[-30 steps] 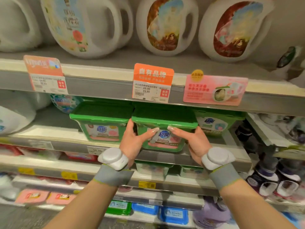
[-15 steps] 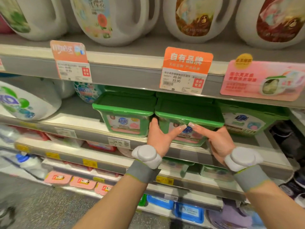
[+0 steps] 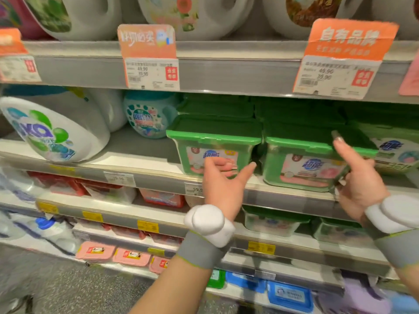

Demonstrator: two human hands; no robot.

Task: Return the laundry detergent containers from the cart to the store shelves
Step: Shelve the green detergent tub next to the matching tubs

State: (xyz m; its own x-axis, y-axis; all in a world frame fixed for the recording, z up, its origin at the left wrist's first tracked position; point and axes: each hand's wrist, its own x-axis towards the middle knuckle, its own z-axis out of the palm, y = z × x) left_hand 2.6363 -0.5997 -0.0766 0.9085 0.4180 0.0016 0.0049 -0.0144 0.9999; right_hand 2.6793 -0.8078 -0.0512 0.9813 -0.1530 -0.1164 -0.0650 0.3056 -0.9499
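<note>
On the middle shelf [image 3: 140,152], green-lidded detergent box [image 3: 301,159] stands at the front edge, beside a matching box [image 3: 215,143] on its left; my left hand [image 3: 223,184] hangs before them, fingers loosely curled, holding nothing; my right hand [image 3: 358,177], forefinger extended, is off the box, grasping nothing; white wrist sensors [image 3: 209,219] are strapped on.

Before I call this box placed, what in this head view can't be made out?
- Cart: outside the head view, so remaining containers are unknown.
- Right hand: motion blur smears the fingers; whether it touches the green box is unclear.
- Left hand: covers the lower label of the left green box.
- Price tag: small print blurred.
- Jugs above: cut off by the top edge.
</note>
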